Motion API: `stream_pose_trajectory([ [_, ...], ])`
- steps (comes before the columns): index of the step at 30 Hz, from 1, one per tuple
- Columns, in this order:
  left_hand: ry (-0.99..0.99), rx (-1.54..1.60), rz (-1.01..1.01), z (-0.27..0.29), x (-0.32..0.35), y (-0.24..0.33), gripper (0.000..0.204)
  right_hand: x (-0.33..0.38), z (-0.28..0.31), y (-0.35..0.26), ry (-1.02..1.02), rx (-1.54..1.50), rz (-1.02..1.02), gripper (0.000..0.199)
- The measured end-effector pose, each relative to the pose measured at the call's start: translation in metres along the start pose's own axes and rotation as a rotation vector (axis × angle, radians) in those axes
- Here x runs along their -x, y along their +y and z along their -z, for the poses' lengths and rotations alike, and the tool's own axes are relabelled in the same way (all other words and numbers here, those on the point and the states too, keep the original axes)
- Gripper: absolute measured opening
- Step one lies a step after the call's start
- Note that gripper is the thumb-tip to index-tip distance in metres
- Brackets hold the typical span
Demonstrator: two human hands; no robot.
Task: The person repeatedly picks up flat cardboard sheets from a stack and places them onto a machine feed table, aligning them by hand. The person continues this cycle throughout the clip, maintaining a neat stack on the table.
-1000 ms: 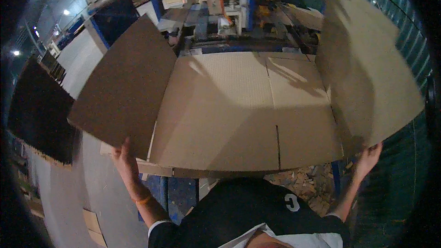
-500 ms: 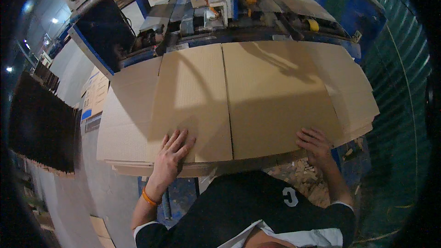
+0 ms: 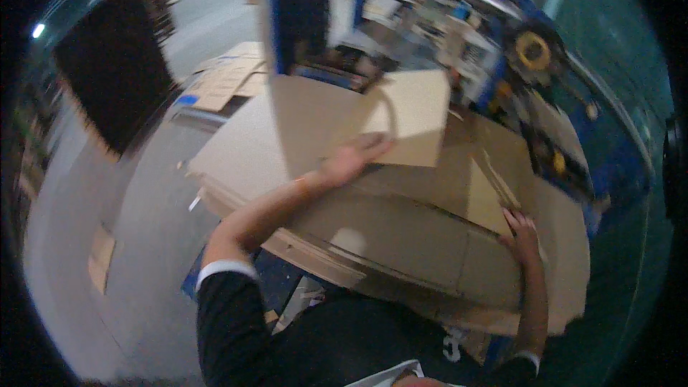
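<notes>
A large tan cardboard sheet (image 3: 413,118) lies skewed over a stack of similar sheets (image 3: 401,233), its far side toward the machine. My left hand (image 3: 351,160) rests on its surface with the fingers stretched out, somewhat blurred; an orange band is round that wrist. Over to the right, my right hand (image 3: 520,229) is at the sheet's near edge, fingers on top and thumb below, closed on it. Several layered edges of the stack show along the near side.
A blue machine (image 3: 494,50) with a metal rail and rollers stands behind the stack. Printed cardboard (image 3: 223,79) lies at the far left, near a tall dark stack (image 3: 111,64). A cardboard scrap (image 3: 102,258) is on the grey floor. A green corrugated wall is at right.
My view has turned left. The top sheet has shifted from square on the stack to skewed toward the machine, baring sheets beneath. My left hand has reached forward; my right has closed on the edge.
</notes>
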State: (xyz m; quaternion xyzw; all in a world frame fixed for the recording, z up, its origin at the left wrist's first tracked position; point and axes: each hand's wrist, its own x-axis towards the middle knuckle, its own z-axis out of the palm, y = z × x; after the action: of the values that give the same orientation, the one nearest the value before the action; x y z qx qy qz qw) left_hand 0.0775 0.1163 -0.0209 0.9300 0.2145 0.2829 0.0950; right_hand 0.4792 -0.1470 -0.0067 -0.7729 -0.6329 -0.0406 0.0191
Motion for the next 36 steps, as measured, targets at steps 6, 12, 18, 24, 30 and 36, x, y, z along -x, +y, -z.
stream_pose_trajectory([
  [6, 0.245, -0.152, -0.112, -0.039, -0.072, -0.026, 0.048, -0.057, -0.026, 0.048, 0.181, -0.387, 0.107, 0.043],
  [12, 0.082, -0.356, 0.337, -0.057, -0.107, -0.028, 0.047, -0.088, -0.038, 0.042, 0.388, -0.267, -0.077, 0.038],
  [18, 0.170, -0.303, 0.445, -0.023, -0.062, 0.015, 0.070, -0.039, -0.019, 0.000, 0.272, -0.121, -0.161, 0.052],
  [24, 1.069, -0.160, 1.005, 0.050, 0.122, 0.004, 0.085, 0.032, -0.019, -0.016, 0.346, -0.241, -0.238, 0.051],
  [30, 0.976, -0.052, 1.294, 0.038, 0.154, 0.006, 0.084, 0.052, -0.016, -0.022, 0.500, -0.347, -0.389, 0.051],
  [36, 1.299, 0.228, 1.075, 0.073, 0.145, 0.010, 0.074, 0.099, -0.024, 0.023, 0.817, -0.456, -0.592, 0.051],
])
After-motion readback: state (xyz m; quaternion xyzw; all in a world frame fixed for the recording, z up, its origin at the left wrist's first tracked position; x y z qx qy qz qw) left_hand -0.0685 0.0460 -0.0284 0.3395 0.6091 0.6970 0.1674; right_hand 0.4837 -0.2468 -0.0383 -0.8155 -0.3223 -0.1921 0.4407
